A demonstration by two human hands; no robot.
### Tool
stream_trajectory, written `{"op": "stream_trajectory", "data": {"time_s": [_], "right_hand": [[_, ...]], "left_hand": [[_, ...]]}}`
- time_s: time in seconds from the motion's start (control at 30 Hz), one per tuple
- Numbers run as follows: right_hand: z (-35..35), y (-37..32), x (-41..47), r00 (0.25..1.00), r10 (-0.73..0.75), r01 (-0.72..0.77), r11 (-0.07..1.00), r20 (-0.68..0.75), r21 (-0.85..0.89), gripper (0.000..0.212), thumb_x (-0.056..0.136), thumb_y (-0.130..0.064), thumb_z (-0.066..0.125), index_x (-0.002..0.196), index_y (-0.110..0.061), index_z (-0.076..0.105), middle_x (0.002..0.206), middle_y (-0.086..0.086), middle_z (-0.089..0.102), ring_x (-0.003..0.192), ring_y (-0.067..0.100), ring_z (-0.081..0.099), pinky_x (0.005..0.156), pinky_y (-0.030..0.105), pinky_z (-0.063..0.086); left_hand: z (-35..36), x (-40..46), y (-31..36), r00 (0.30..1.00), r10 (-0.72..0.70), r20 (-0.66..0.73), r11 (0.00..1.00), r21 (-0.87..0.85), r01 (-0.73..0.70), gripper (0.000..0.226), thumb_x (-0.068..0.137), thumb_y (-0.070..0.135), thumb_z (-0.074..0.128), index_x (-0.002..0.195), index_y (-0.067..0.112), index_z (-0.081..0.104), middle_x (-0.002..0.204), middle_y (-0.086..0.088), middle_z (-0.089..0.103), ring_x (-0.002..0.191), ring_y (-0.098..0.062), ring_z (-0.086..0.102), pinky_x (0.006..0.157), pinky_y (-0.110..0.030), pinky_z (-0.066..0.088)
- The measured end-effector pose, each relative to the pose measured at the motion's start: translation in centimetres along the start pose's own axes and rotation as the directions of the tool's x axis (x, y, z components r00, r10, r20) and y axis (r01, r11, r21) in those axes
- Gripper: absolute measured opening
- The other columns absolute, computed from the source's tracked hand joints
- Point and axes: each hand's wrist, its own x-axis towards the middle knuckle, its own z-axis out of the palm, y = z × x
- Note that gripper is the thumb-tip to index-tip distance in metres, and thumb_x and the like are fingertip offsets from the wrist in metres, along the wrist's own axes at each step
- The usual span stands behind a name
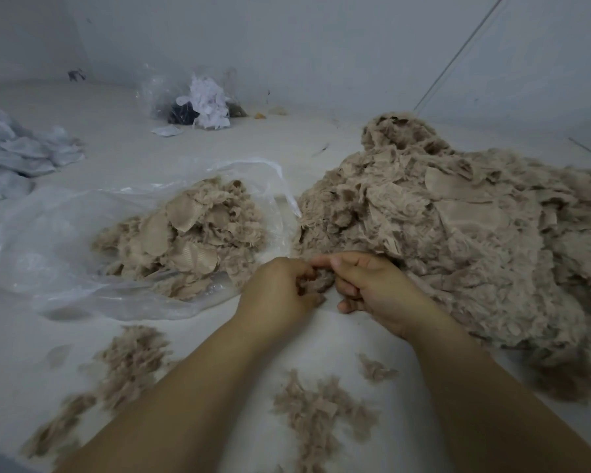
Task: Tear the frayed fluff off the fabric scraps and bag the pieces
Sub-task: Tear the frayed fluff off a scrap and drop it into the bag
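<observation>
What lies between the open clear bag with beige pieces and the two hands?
Only a short bare stretch of the white surface, seen in the head view. The clear bag ends just before the left hand; the right hand sits beside it.

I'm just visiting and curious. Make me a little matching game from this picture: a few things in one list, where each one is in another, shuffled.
Things:
1. Big beige pile
2. Clear bag of beige pieces
3. Torn fluff
4. Far bag of white and dark scraps

Places:
A. By the back wall
B. Left of the hands
C. Right of the hands
D. Scattered near the forearms

Pairs: 1-C, 2-B, 3-D, 4-A

Both the left hand and the right hand grip one scrap between them.
</observation>
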Motion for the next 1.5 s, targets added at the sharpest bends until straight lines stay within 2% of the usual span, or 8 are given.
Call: {"op": "stream_trajectory", "data": {"time_s": [0.2, 0.37, 0.57, 0.93, 1.03, 1.13, 1.3, 1.5], "right_hand": [[0.2, 0.0, 0.5, 0.995, 0.09, -0.092, 0.995, -0.047, -0.044, 0.031, 0.104, -0.029, 0.044, 0.098, -0.008, 0.065, 0.047, -0.006, 0.044, 0.043, 0.002, 0.042, 0.049, 0.021, 0.049], [0.3, -0.2, 0.4, 0.995, 0.101, -0.102, 0.992, -0.021, -0.077, 0.032, 0.103, -0.03, 0.046, 0.08, -0.015, 0.061, 0.048, -0.005, 0.045, 0.042, 0.002, 0.041, 0.048, 0.021, 0.049], [0.5, -0.3, 0.0, 0.993, 0.048, -0.043, 0.998, -0.107, 0.049, 0.026, 0.1, -0.026, 0.052, 0.078, -0.016, 0.061, 0.05, -0.006, 0.039, 0.044, 0.002, 0.038, 0.045, 0.019, 0.046], [0.2, -0.4, 0.0, 0.999, 0.042, -0.041, 0.999, -0.01, 0.007, 0.028, 0.103, -0.033, 0.046, 0.099, -0.022, 0.071, 0.061, 0.002, 0.046, 0.051, 0.005, 0.046, 0.05, 0.022, 0.049], [0.3, -0.4, 0.0, 0.998, 0.058, -0.057, 0.998, 0.035, -0.011, 0.042, 0.102, -0.041, 0.044, 0.081, -0.022, 0.076, 0.058, 0.0, 0.047, 0.048, 0.004, 0.047, 0.05, 0.021, 0.049], [0.3, -0.5, 0.0, 0.996, 0.086, -0.087, 0.996, -0.007, -0.037, 0.053, 0.101, -0.046, 0.043, 0.066, -0.02, 0.072, 0.052, -0.001, 0.05, 0.047, 0.006, 0.049, 0.051, 0.023, 0.049], [0.2, -0.4, 0.3, 0.99, 0.129, -0.131, 0.991, -0.057, -0.021, 0.039, 0.1, -0.045, 0.046, 0.085, -0.015, 0.064, 0.052, 0.001, 0.052, 0.048, 0.009, 0.051, 0.055, 0.027, 0.055], [0.3, -0.2, 0.5, 0.984, 0.144, -0.147, 0.989, -0.108, -0.02, 0.037, 0.099, -0.045, 0.049, 0.087, -0.011, 0.059, 0.049, 0.001, 0.053, 0.046, 0.01, 0.052, 0.053, 0.027, 0.055]], "left_hand": [[-0.2, -0.4, 0.4, 0.993, 0.06, -0.104, 0.959, -0.271, -0.086, 0.018, 0.089, 0.006, 0.067, 0.077, 0.019, 0.063, 0.076, 0.004, 0.059, 0.064, 0.001, 0.054, 0.06, -0.01, 0.041], [-0.3, -0.3, 0.5, 0.993, -0.037, -0.108, 0.866, -0.5, -0.022, 0.024, 0.098, 0.002, 0.052, 0.08, 0.018, 0.055, 0.059, -0.004, 0.059, 0.05, -0.019, 0.063, 0.049, -0.033, 0.054], [0.1, -0.3, 0.1, 0.998, 0.029, -0.051, 0.907, -0.419, -0.048, 0.019, 0.099, 0.006, 0.051, 0.082, 0.015, 0.052, 0.065, -0.006, 0.057, 0.048, 0.0, 0.046, 0.047, -0.022, 0.042], [0.1, -0.9, 1.0, 0.951, 0.264, -0.159, 0.916, -0.269, -0.299, 0.008, 0.086, 0.003, 0.07, 0.078, 0.006, 0.07, 0.08, -0.002, 0.069, 0.076, -0.01, 0.062, 0.07, -0.023, 0.048], [0.1, -1.0, 1.3, 0.913, 0.346, -0.215, 0.884, -0.25, -0.394, 0.007, 0.084, 0.002, 0.07, 0.078, 0.005, 0.072, 0.086, -0.003, 0.072, 0.084, -0.013, 0.066, 0.076, -0.023, 0.051], [-0.1, -1.0, 1.2, 0.915, 0.311, -0.257, 0.88, -0.287, -0.379, 0.011, 0.085, 0.002, 0.067, 0.077, 0.007, 0.072, 0.087, 0.001, 0.072, 0.084, -0.005, 0.065, 0.077, -0.015, 0.048], [-0.6, -1.0, 1.1, 0.911, 0.155, -0.381, 0.875, -0.376, -0.306, 0.013, 0.086, 0.008, 0.062, 0.075, 0.006, 0.069, 0.084, -0.001, 0.072, 0.081, -0.013, 0.068, 0.074, -0.029, 0.054], [-1.1, -0.9, 1.2, 0.861, 0.076, -0.503, 0.882, -0.369, -0.293, 0.015, 0.085, 0.005, 0.061, 0.072, -0.001, 0.065, 0.087, 0.001, 0.07, 0.085, -0.007, 0.065, 0.077, -0.018, 0.049]]}}
